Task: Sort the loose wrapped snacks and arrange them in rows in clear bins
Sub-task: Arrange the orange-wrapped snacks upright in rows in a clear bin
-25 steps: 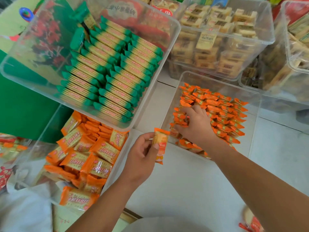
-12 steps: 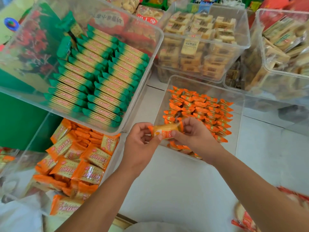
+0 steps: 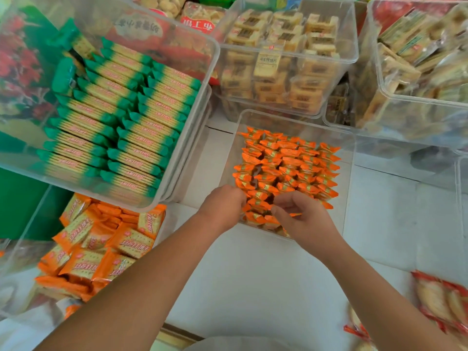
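I see both hands at the near edge of the clear bin [image 3: 350, 173] in the middle of the white surface [image 3: 253, 274]. My left hand [image 3: 222, 209] is curled into a loose fist against the bin's near-left corner, fingertips turned away from me — I cannot tell whether it grips anything. My right hand [image 3: 301, 219] sits just beside it, thumb and forefinger pinched narrow over the nearest orange wrapped snacks [image 3: 286, 168]; whether one packet is actually held, I cannot tell. The snacks lie in tidy rows filling the left part of the bin, their twisted ends pointing left and right.

To the near left, a bin of loose orange cracker packets [image 3: 101, 244] sits in a jumble. Above it — overlapping its far edge — a larger bin holds green-ended cracker packs [image 3: 121, 127] in two neat columns. Far behind are bins of pale wrapped cakes [image 3: 281, 64], and red-edged packets [image 3: 440, 300] lie at the near right.
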Tool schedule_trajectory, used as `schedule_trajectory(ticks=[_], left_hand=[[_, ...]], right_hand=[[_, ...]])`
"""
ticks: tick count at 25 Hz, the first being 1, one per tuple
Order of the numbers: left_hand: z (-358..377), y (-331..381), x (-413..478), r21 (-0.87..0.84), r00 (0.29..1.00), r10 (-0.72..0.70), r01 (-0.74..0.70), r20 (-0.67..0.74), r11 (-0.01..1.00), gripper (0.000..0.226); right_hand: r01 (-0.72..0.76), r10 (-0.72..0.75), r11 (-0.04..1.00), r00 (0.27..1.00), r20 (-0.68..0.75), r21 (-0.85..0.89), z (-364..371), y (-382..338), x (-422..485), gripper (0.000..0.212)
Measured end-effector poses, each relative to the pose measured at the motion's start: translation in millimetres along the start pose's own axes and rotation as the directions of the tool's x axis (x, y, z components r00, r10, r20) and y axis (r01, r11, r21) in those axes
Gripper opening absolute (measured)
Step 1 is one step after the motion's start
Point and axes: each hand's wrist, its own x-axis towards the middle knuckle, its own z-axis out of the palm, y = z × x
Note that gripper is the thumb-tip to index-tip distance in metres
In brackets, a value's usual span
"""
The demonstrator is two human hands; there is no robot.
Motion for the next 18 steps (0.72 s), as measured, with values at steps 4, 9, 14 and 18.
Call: schedule_trajectory(ticks=[4, 9, 14, 18], left_hand=[[-8, 15, 7, 0.036, 0.997, -0.034, 0.032, 0.063, 0.999, 0.020], [6, 17, -27, -0.141, 0.937, 0.028, -0.082, -0.349, 0.987, 0.011], [60, 27, -71, -0.236, 0.914, 0.130, -0.233, -0.384, 0.943, 0.026], [70, 11, -71, -0.286, 0.868, 0.031, -0.197, -0.496, 0.938, 0.027]], right_hand=[[0.059, -0.073, 0.994, 0.987, -0.145, -0.096, -17, 15, -14, 0.016], [-0.041, -0.096, 0.935, 0.928, -0.360, -0.353, -36, 55, -37, 0.055], [-0.219, 0.130, 0.936, 0.942, -0.308, -0.275, -28, 74, -43, 0.075], [-0.194, 0.111, 0.922, 0.962, -0.251, -0.334, -24, 68, -40, 0.069]])
